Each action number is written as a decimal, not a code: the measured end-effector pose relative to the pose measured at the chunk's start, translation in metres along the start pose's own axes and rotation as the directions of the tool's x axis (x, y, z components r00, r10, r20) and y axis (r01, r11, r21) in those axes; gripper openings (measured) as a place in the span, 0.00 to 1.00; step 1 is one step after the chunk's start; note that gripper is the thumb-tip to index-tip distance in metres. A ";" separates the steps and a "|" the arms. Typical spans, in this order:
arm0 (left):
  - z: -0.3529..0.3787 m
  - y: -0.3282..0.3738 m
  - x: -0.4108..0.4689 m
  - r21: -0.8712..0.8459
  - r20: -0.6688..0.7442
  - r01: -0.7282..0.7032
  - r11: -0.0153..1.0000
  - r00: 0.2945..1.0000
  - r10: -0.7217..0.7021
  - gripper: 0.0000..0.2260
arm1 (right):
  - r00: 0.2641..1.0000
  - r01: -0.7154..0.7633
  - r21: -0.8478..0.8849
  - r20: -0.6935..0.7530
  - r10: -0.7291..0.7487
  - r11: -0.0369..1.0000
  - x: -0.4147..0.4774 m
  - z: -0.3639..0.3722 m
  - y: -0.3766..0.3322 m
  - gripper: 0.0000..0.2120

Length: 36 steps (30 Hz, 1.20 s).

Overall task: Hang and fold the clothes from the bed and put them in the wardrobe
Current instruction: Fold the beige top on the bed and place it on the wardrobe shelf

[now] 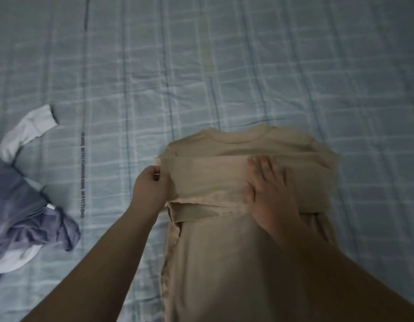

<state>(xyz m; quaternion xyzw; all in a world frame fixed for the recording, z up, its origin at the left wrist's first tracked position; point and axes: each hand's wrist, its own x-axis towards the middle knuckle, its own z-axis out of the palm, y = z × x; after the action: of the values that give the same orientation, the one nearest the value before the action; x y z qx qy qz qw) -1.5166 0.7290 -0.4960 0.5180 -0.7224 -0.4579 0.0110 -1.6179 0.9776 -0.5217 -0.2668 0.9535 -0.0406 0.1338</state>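
Observation:
A beige T-shirt (224,252) lies flat on the bed, collar away from me, with both sleeves folded across its chest. My left hand (151,189) pinches the left edge of the folded sleeve band. My right hand (268,194) rests flat, fingers spread, on the middle of that band and presses it down. The shirt's lower part runs toward me and out of the frame, partly hidden by my right forearm.
The bed is covered with a light blue checked sheet (224,66). At the left edge lies a crumpled heap of blue-grey clothing (27,210), with a white garment (27,131) partly under and behind it.

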 end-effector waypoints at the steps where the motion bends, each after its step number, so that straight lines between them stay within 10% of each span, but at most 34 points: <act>1: 0.000 -0.007 0.002 0.056 -0.012 -0.006 0.998 1.000 0.006 0.08 | 1.000 0.005 -0.016 0.005 -0.005 1.000 0.002 0.001 -0.001 0.29; 18: 0.026 -0.046 -0.021 0.311 -0.092 -0.257 0.915 0.950 0.298 0.22 | 0.992 0.090 -0.098 -0.080 -0.098 0.991 0.009 0.033 0.018 0.28; 30: -0.008 -0.135 -0.152 0.239 0.055 -0.086 0.967 0.996 0.075 0.30 | 0.986 0.167 -0.067 0.020 -0.166 0.984 -0.165 0.015 0.071 0.28; 36: -0.025 -0.200 -0.218 0.401 0.140 -0.086 0.912 0.990 0.031 0.16 | 0.993 -0.072 0.047 0.094 0.067 0.996 -0.286 0.036 0.095 0.30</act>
<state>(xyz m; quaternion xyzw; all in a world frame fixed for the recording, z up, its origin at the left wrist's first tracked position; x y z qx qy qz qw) -1.2556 0.8692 -0.5156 0.4559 -0.8161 -0.3303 -0.1305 -1.4198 1.2073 -0.5036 -0.2316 0.9538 -0.0474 0.1855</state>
